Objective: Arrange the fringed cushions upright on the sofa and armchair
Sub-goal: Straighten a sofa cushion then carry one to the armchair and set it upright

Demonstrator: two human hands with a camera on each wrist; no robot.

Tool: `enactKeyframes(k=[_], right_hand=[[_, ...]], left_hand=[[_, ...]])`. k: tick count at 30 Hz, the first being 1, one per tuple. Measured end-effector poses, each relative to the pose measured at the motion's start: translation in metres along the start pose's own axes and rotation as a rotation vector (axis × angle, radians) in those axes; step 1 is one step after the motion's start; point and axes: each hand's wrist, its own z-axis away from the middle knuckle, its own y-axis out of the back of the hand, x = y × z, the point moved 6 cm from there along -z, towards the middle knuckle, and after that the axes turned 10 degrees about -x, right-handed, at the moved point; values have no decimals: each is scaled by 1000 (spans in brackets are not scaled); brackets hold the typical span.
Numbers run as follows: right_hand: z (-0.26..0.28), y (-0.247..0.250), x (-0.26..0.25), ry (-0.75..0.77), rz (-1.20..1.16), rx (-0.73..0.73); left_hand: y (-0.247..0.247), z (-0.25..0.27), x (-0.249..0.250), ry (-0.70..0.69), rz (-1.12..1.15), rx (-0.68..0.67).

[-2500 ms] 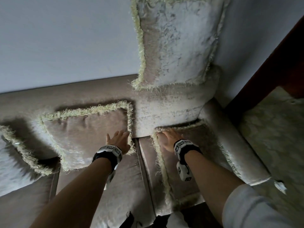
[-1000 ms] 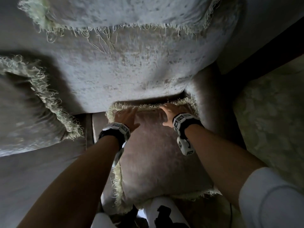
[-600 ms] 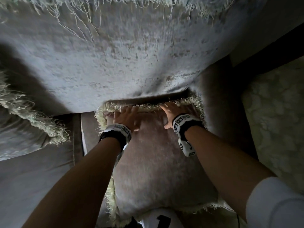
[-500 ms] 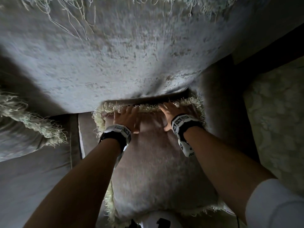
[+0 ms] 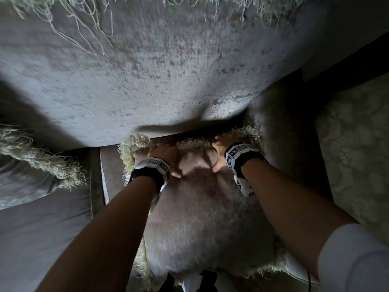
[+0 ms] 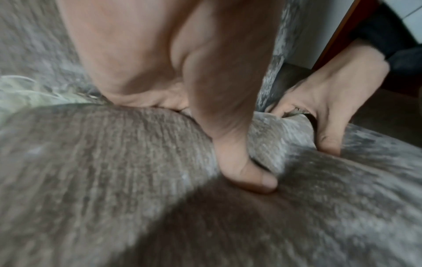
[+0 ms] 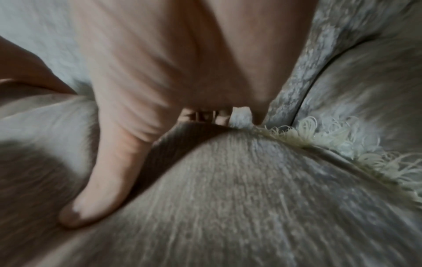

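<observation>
From the head camera, the fringed cushion (image 5: 202,218) lies flat on the sofa seat (image 5: 48,228), its far edge tucked against the sofa backrest (image 5: 147,81). The left hand (image 5: 163,154) and right hand (image 5: 220,151) both grasp that far edge, fingers over the fringe, thumbs pressed into the top face. A second cushion (image 5: 31,165) leans to the left, apart from it.

The left wrist view shows the left thumb (image 6: 246,173) dug into the plush.

In the right wrist view the armrest (image 7: 365,81) crowds the fringe (image 7: 319,137) tightly.
</observation>
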Motion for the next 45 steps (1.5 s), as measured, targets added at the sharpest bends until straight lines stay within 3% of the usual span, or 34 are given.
enactKeyframes(k=[3,7,11,14,24,36,45], right_hand=[[15,2,0,9,9,13],[42,-3,2,29,-174,-48],[85,13,-1,21,-183,13],[124,25,-2,27,-218,25],[217,81,-17,-2,-114,222],[270,70,-17,-37,-169,311],[337,65,-28,-125,-164,488]], left_hand=[[9,17,9,-13,5,-12],[23,50,19,-15,17,-59],[39,91,23,-20,171,-174],[58,124,27,-13,223,-184],[113,208,34,30,220,-41],[126,258,50,-23,133,52],[149,327,52,-14,-31,341]])
